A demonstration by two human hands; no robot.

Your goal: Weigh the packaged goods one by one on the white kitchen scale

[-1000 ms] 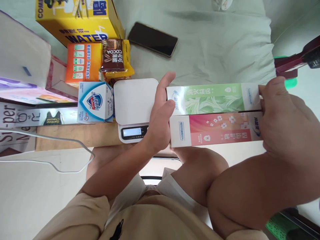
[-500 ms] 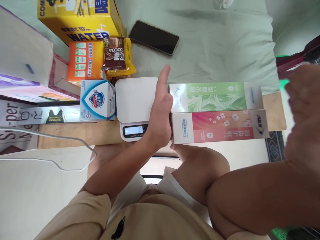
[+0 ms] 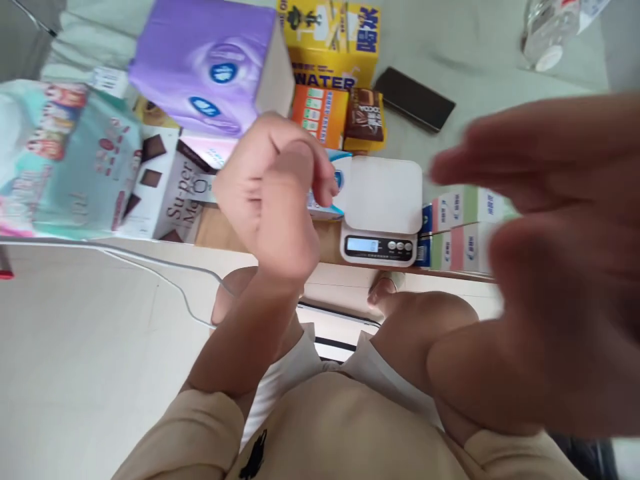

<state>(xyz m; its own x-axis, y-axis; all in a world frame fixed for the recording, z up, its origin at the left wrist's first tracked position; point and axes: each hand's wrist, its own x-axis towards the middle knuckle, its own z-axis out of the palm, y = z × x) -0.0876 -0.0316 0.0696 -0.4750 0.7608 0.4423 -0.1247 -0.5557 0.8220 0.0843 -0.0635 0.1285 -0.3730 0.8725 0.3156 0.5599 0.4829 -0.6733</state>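
Toothpaste boxes (image 3: pixel 463 227) are seen in the head view lying side by side on the wooden board (image 3: pixel 225 230), just right of the white kitchen scale (image 3: pixel 383 210); only their left ends show, the rest being covered by the right hand (image 3: pixel 550 267). That hand is raised close to the camera and blurred, its fingers spread wide, and nothing is held in it. The left hand (image 3: pixel 273 200) is lifted left of the scale with fingers loosely curled and nothing gripped; a blue-and-white soap box (image 3: pixel 327 193) is partly hidden behind it. Farther off, an orange box (image 3: pixel 320 113), a cocoa packet (image 3: pixel 365 120), a yellow carton (image 3: pixel 333 43) and a dark phone (image 3: pixel 414 99) are found on the pale green sheet (image 3: pixel 490 80). A purple tissue pack (image 3: pixel 210 63) sits at far left. The visible box ends are white and pink, with blue end flaps.
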